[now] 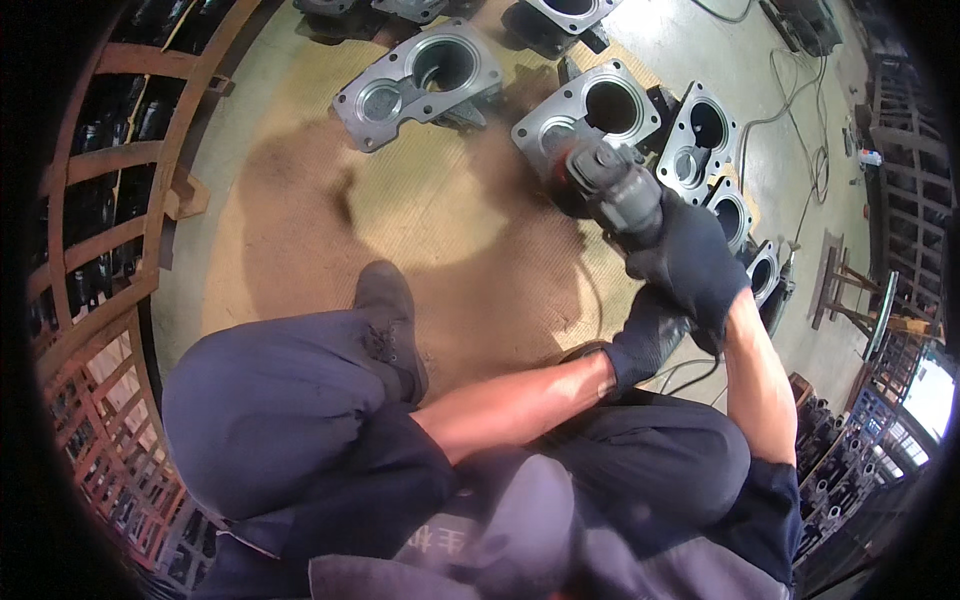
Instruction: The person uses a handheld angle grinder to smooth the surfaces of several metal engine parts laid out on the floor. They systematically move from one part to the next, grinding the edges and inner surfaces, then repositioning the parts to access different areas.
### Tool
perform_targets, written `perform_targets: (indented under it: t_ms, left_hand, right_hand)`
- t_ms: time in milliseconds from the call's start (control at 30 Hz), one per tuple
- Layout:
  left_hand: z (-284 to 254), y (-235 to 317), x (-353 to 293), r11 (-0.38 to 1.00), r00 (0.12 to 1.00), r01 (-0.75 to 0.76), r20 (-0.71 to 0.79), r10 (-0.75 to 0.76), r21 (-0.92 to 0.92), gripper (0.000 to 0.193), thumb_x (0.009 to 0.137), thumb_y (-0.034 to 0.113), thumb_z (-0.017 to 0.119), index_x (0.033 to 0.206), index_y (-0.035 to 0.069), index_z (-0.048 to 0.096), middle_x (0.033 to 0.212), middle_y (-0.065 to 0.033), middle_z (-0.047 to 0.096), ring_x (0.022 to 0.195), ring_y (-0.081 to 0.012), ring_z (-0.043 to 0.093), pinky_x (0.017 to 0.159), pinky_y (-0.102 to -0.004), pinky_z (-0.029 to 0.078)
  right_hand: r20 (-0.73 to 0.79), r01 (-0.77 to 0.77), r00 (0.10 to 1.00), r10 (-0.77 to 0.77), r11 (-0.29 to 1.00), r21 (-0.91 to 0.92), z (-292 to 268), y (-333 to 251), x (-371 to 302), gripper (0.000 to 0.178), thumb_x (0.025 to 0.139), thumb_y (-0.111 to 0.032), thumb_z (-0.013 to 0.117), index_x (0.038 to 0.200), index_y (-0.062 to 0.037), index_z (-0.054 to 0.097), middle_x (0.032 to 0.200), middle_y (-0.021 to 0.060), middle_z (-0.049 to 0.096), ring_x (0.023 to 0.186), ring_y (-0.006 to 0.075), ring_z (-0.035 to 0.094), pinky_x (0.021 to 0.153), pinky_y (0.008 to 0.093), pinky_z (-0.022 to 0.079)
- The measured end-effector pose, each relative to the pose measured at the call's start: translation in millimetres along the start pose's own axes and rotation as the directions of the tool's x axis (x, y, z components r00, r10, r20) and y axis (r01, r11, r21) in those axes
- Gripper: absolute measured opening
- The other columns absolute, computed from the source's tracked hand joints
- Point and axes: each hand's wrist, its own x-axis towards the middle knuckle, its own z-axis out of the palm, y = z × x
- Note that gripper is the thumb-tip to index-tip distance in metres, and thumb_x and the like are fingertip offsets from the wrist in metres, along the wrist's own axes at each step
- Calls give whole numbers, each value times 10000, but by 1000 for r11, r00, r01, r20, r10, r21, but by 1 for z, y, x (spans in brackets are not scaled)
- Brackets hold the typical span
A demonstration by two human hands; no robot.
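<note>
My right hand [695, 255], in a dark glove, is closed around the body of an angle grinder [625, 190]. Lower down, my left hand [645, 340], also gloved, is closed at the grinder's rear end, where a dark cord hangs. The tool's head lies over the near left corner of a grey metal casting [585, 110], a flanged part with a large round bore and bolt holes. The disc is mostly hidden and blurred, so I cannot tell whether it touches the metal.
Another similar casting [420, 80] lies left of it, with several more along the top and right. Beneath is a tan ribbed mat [460, 200]. Rusty rack frames [150, 160] stand at left. Loose cables [820, 160] run over the floor at right. My boot [385, 320] rests on the mat.
</note>
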Motion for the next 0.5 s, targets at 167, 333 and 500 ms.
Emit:
perform_targets:
  t_ms: [167,333,500]
  left_hand:
    - [16,-17,-12,995,998,53,33,-50,-83,415,1065,-34,466,1479,-44,426,1429,-119,555,1320,-178,548,1107,-324,489]
    - [6,-12,-8,958,997,74,-13,-80,-278,374,1070,61,536,1438,6,497,1356,-102,621,1288,-200,590,1058,-346,498]
    - [-24,-28,15,884,992,-88,-44,122,458,291,970,127,708,1229,-1,674,1151,-141,750,1144,-218,689,952,-339,533]
  right_hand:
    - [37,-163,986,165,985,-55,-8,10,-23,666,653,-237,791,1233,48,631,968,278,747,952,452,737,870,452,575]
    - [-16,-41,999,41,999,-12,-2,17,-18,685,660,-222,787,1277,31,628,957,254,753,922,423,748,868,442,574]
    - [70,25,997,-31,996,84,-5,-7,4,760,701,-134,786,1436,-101,596,1057,189,753,987,324,734,938,376,552]
